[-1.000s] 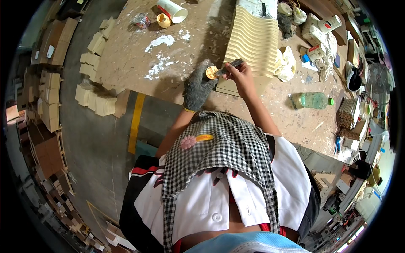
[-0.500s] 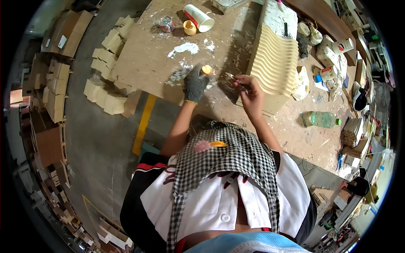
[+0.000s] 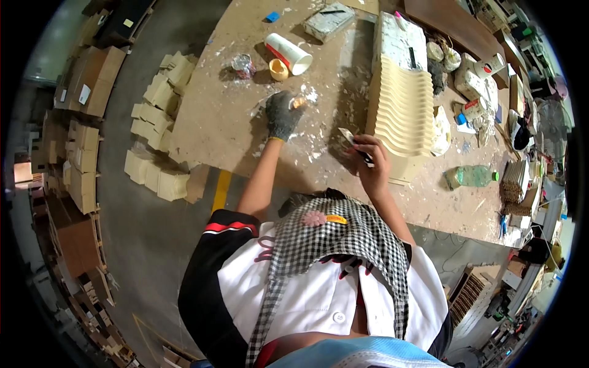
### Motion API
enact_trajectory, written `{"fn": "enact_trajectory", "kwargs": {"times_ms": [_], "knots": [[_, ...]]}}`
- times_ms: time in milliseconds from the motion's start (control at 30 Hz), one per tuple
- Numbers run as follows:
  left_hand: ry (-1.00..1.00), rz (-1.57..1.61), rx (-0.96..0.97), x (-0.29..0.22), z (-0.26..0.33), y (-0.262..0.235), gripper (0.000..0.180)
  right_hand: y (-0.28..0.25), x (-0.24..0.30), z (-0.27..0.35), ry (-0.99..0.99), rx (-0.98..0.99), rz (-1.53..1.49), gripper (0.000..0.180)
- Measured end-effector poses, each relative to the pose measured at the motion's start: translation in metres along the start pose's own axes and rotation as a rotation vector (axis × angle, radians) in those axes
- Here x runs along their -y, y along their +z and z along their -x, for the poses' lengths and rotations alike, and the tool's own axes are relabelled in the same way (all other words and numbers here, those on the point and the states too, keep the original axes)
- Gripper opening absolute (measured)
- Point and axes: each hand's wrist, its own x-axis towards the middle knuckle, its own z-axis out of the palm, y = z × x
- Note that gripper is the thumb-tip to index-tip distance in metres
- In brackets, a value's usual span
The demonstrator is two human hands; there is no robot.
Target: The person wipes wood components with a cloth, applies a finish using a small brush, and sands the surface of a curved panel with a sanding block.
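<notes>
My left hand (image 3: pixel 283 116), in a dark grey knitted glove, is closed around a small orange-tan piece (image 3: pixel 298 103) above the worktable. Its exact kind cannot be made out. Bare, my right hand (image 3: pixel 372 158) grips a small putty knife (image 3: pixel 347 134) with a pale flat tip and a dark handle. The tip points up and left, toward the gloved hand but apart from it. Just right of the knife stands a stack of cream wavy-edged panels (image 3: pixel 402 110). Beyond my left hand sits a small orange cup (image 3: pixel 278 70) beside a white paper cup (image 3: pixel 288 54) on its side.
White smears mark the brown worktable (image 3: pixel 257 144). A crumpled tin (image 3: pixel 243 66) and a white-crusted block (image 3: pixel 329 23) lie toward the far side. At right lie a green bottle (image 3: pixel 475 176) and stacked corrugated pieces (image 3: pixel 514 183). Cream cut pieces (image 3: pixel 156 175) stand off the left edge.
My right hand has shifted slightly down and right, turning so that the knife shows more plainly. My left hand has turned a little, tilting the orange-tan piece. The whole view has shifted slightly.
</notes>
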Motion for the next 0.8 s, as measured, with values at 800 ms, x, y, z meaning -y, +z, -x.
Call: {"fn": "enact_trajectory", "kwargs": {"times_ms": [800], "knots": [[-0.244,0.345,0.14,-0.046,-0.011,-0.036,0.081,-0.01,-0.022,-0.014,0.76,-0.196,-0.528,0.018]]}}
